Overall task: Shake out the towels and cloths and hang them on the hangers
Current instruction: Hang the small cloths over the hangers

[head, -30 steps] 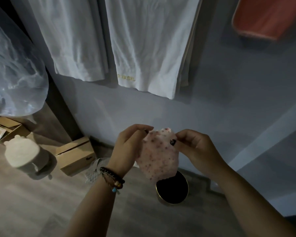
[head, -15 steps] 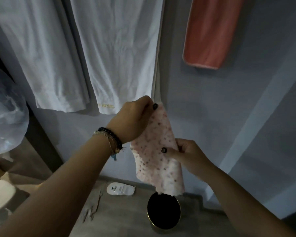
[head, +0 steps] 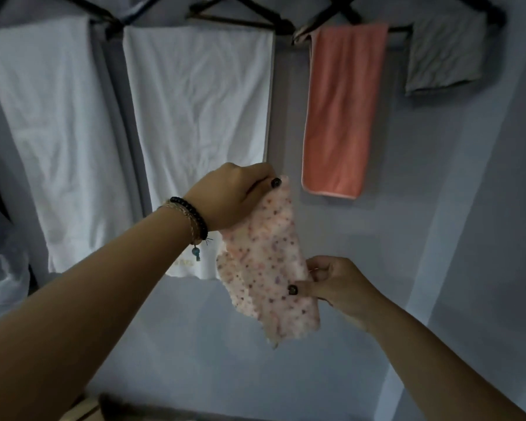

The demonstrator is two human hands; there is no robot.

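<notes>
- Up along the wall, four pieces already hang from dark hangers (head: 231,16): two white towels (head: 201,123), a coral towel (head: 340,110) and a small grey cloth (head: 444,56) at the far right.
- Below them, in front of the wall, the spotted cloth (head: 268,262) is not yet hung. It is held in the air between both hands, under the gap between the second white towel and the coral one.
- Left hand (head: 234,199): its grip is clamped on the cloth's top corner, thumb and fingers pinching it, with bracelets (head: 192,217) at the wrist.
- Right hand (head: 331,281): its grip pinches the cloth's right edge, lower down, thumb on the front face.
- Judging by this, most of the job looks done; the spotted cloth seems spread out and ready, and it needs a free hanger. Whether one is free I cannot tell.
- White towels: flat woven fabric, creased, long rectangles; one carries small gold lettering near its hem.
- Coral towel: plush, narrow, with a piped edge and rounded corners.
- Spotted cloth: thin, fuzzy, pale pink with coloured dots, its edges wavy and limp.
</notes>
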